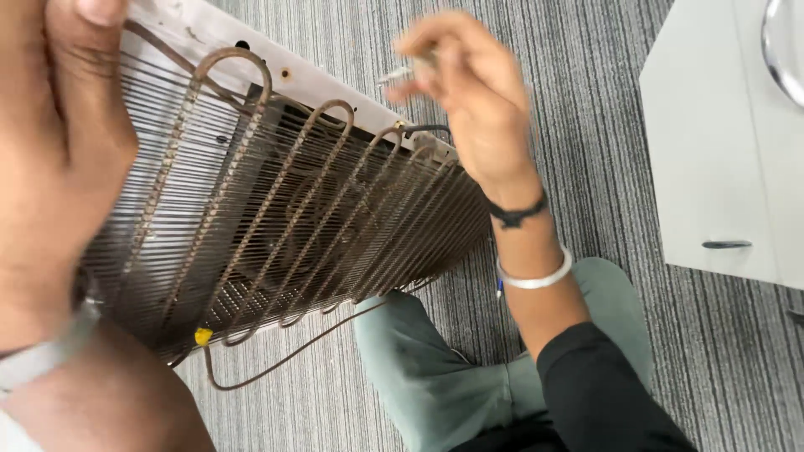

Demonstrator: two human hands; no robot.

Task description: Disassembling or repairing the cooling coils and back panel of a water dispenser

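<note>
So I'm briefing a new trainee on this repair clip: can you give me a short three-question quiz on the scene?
1. True or false: the coil grid is rusty.
2. Which hand pinches a small thin object by the panel's upper edge?
A. left
B. right
C. neither
3. Fill in: the floor is covered in grey ____.

Key:
1. True; the looping tube is brown with rust.
2. B; the right hand pinches it, though it is too blurred to identify. The left hand rests on the grid's left side.
3. Carpet.
</note>
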